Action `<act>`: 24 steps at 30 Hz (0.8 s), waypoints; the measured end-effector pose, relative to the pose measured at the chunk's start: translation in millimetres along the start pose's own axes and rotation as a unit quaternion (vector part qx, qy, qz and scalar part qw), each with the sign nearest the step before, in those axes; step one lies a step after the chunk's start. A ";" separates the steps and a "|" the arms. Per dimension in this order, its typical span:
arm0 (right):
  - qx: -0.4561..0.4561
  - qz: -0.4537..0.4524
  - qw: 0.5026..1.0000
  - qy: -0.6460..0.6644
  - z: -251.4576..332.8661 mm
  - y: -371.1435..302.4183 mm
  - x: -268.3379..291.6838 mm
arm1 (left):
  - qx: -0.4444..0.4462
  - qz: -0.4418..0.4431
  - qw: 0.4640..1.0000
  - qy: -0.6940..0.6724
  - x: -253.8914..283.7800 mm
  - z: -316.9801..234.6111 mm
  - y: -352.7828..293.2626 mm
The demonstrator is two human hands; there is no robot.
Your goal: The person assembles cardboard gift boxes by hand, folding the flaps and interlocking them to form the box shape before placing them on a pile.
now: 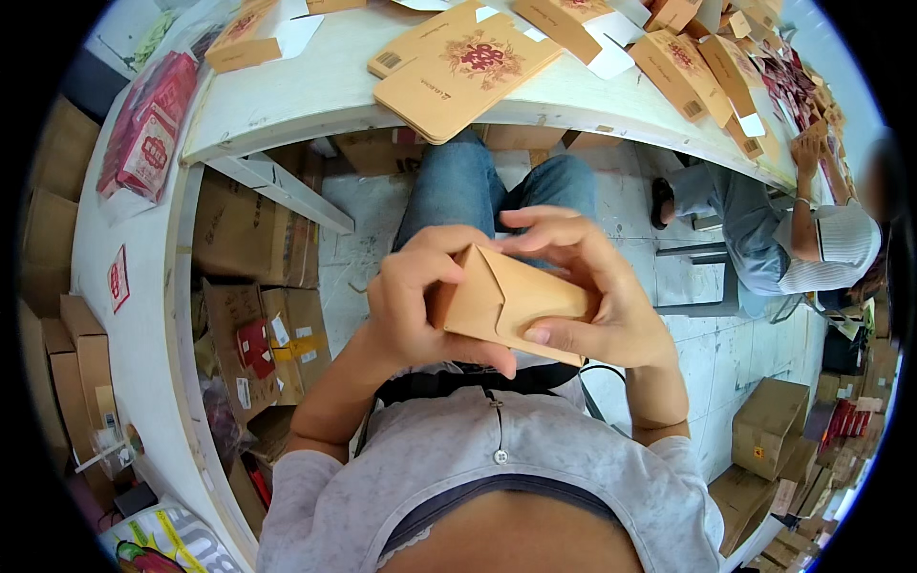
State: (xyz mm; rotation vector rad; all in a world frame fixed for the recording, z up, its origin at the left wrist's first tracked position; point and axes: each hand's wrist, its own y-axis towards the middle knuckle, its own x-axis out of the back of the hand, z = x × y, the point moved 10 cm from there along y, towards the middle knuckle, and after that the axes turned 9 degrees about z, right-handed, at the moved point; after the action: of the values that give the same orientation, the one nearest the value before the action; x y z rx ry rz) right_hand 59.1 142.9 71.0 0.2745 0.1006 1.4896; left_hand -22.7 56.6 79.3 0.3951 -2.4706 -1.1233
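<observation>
Between my two hands, above my lap, is a small tan cardboard box [511,296], tilted, with a curved flap edge across the side facing up. My left hand [415,291] wraps round its left end, thumb along the lower edge. On the other end my right hand [592,286] grips the box, its thumb pressed on the panel and its fingers curled over the far side. The box's underside is hidden. Beyond my knees, flat unfolded boxes [430,95] with a red floral print lie stacked at the table edge.
More tan boxes [669,72] cover the white table [287,100] ahead and to the right. Red packets in plastic [148,134] lie on the left table. Cartons [253,234] stand beneath it. Another person [812,239] sits at the right, hands among boxes.
</observation>
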 end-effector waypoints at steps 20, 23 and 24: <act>-0.080 0.009 0.990 0.116 -21.0 -9.8 -12.2 | 0.014 0.122 0.992 0.006 -16.4 -5.7 2.8; -0.052 0.030 0.983 0.174 -17.9 -12.6 -12.4 | 0.016 0.108 0.993 -0.039 -15.6 -3.1 3.4; -0.058 0.021 0.984 0.169 -19.1 -13.6 -10.5 | 0.012 0.116 0.993 -0.027 -16.8 -1.2 5.7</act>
State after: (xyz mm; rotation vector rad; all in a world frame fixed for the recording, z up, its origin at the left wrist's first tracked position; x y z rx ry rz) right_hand 67.0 134.0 48.2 -0.0725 0.2792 1.5678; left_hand -7.8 66.4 80.4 0.0797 -2.5005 -1.0221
